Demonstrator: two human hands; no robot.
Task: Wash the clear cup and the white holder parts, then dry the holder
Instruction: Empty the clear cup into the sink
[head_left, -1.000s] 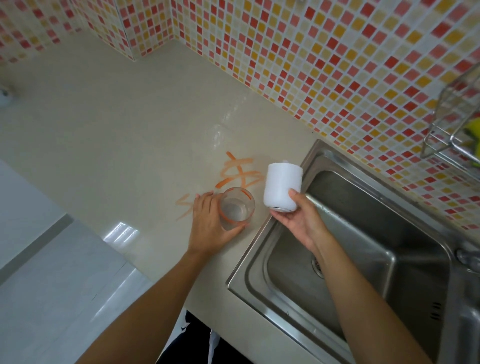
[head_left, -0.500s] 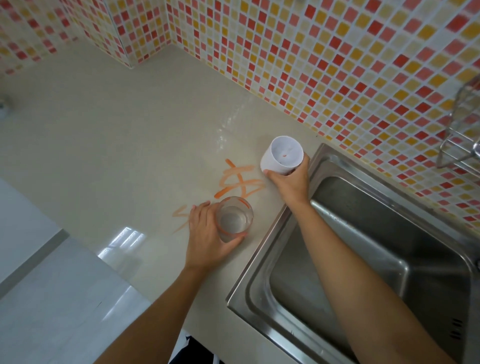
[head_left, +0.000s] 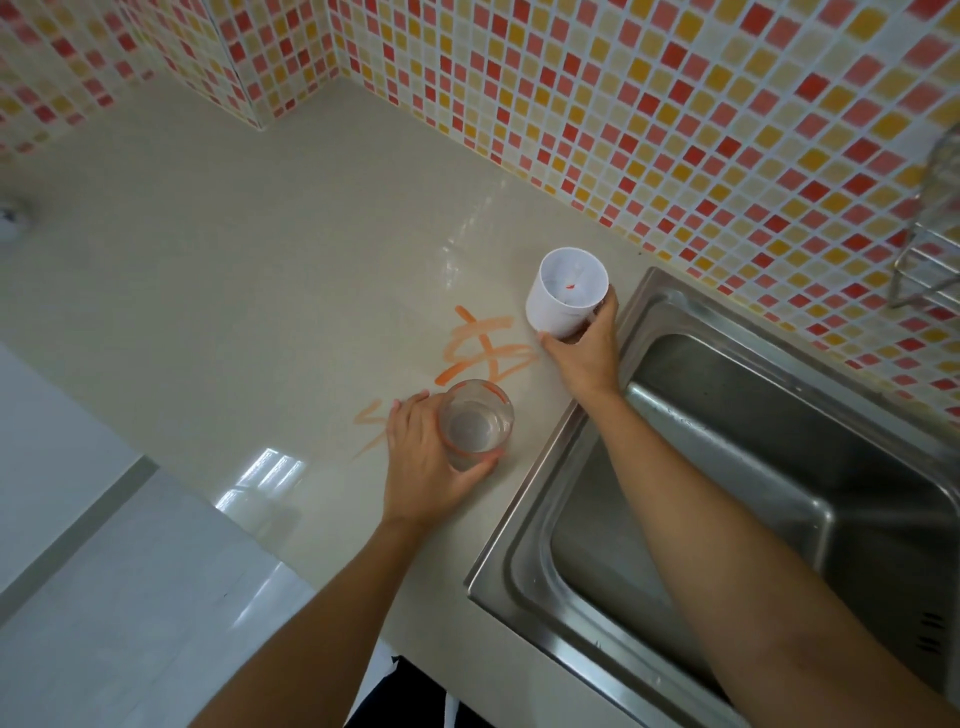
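From the head camera, orange marks (head_left: 475, 348) stain the beige counter (head_left: 234, 291) between the two vessels, beside the steel sink (head_left: 753, 467). The left hand (head_left: 426, 462) grips the upright clear cup (head_left: 475, 423). The right hand (head_left: 584, 348) clasps the white holder (head_left: 566, 293), red speck inside, at the sink's corner.

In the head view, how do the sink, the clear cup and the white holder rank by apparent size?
1. Steel sink, by far the largest.
2-3. White holder and clear cup look alike; I cannot rank them.
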